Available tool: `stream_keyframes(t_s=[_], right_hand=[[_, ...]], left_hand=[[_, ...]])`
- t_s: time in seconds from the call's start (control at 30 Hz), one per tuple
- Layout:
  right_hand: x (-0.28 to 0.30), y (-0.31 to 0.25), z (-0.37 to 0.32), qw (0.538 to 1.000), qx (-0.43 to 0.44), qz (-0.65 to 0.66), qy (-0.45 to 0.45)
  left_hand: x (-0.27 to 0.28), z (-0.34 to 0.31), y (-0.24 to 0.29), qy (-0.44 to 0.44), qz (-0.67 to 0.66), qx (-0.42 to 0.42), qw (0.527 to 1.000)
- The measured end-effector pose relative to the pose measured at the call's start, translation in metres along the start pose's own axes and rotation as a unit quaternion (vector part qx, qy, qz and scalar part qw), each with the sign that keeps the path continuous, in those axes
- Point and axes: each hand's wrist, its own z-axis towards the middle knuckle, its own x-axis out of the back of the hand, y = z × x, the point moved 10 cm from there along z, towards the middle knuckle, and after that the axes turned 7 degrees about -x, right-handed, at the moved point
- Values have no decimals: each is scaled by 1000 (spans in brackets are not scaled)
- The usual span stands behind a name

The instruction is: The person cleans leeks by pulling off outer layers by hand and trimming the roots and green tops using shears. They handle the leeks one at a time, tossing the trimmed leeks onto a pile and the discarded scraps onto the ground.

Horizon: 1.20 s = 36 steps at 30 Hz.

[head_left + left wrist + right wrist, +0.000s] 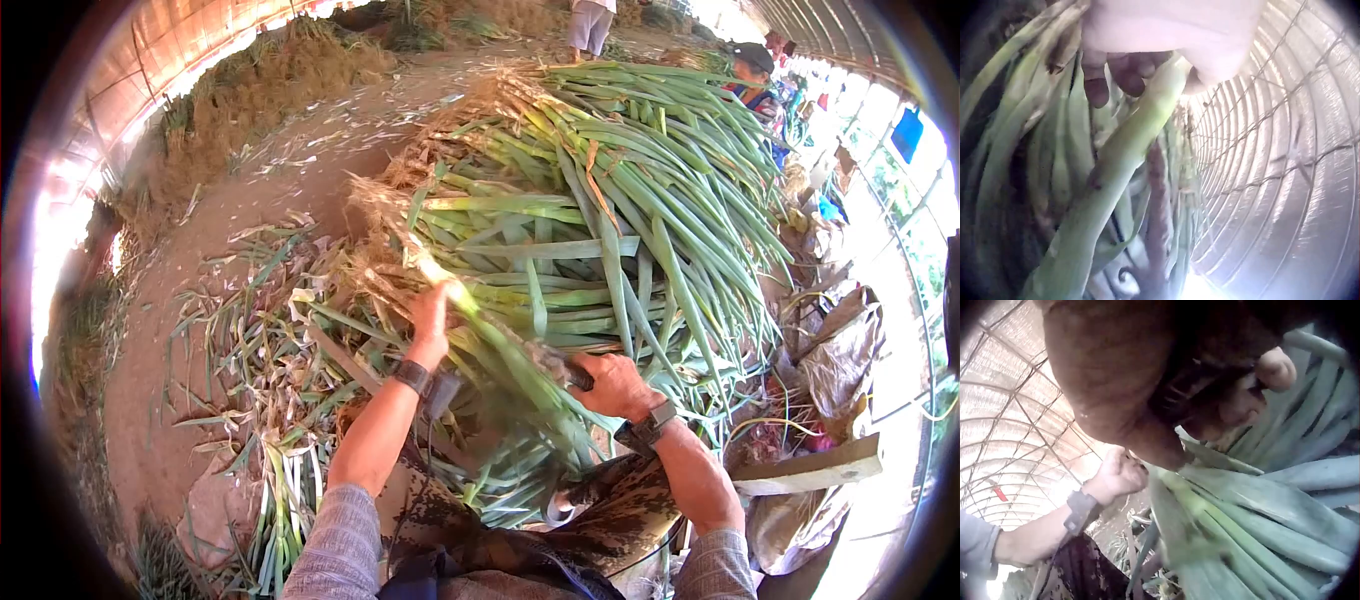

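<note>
My left hand (432, 315) grips a large green onion (1116, 162) near its pale root end. The onion's long green leaves slant down to the right in the head view, blurred, over my lap. Close to those leaves, my right hand (615, 385) curls round a dark-handled tool (578, 376), whose far end is blurred and lies against the leaves. In the right wrist view the fingers of that hand hide most of the tool. Right in front of both hands lies a big heap of green onions (600, 240), with roots to the left and leaves to the right.
Peeled leaves and scraps (260, 330) litter the ground at left. Several trimmed onions (285, 490) lie beside my left leg. A wooden plank (810, 468) and crumpled sacking (840, 345) are at right. Beyond the heap are a standing person (592, 25) and another person in a cap (752, 62).
</note>
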Motion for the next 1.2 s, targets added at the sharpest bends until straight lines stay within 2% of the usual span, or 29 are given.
stream_keyframes(t_s=[0.03, 0.1, 0.17, 0.23, 0.27, 0.3, 0.43, 0.5, 0.53, 0.57, 0.63, 0.77, 0.93, 1.1, 1.2], right_hand=[[0, -3, -1, 1000, 13, 5, 5], [-7, -8, -4, 999, 35, -10, -3], [1, -14, -6, 999, 46, -10, 25], [0, -10, -2, 1000, 19, -8, 7], [2, -8, 0, 999, 21, -9, 32], [5, -8, 1, 998, 24, -10, 56], [0, -7, 6, 1000, 9, -1, 20], [4, -14, 4, 995, 68, 17, 71], [-1, -4, 9, 999, 12, 37, 39], [0, -3, 10, 999, 10, 36, 37], [7, -2, 11, 999, -28, -16, 40], [10, -10, 12, 998, 5, 14, 57], [13, -6, 22, 997, -12, -3, 74], [12, -14, 32, 997, -19, 16, 78], [13, -22, 35, 996, -2, 11, 88]], left_hand=[[14, 8, 9, 49, -4, -32, 998], [23, 16, 10, 37, -18, -10, 999], [23, 22, 11, 25, -32, 7, 999], [20, 13, 9, 52, -37, 20, 998], [15, 13, 8, 9, -29, 14, 999], [13, 8, 7, 11, -30, 13, 999], [-17, -9, -19, -98, -42, 62, 992], [-29, -17, -37, -163, -18, 82, 983], [-29, -21, -51, -135, -34, 124, 982], [-30, -25, -57, -136, -35, 126, 982], [-49, -44, -48, -204, 7, 124, 971], [-52, -48, -46, -221, -2, 139, 965], [-55, -50, -52, -230, -26, 135, 963], [-55, -49, -32, -216, 30, 38, 975], [-57, -55, -16, -205, 45, 21, 978]])
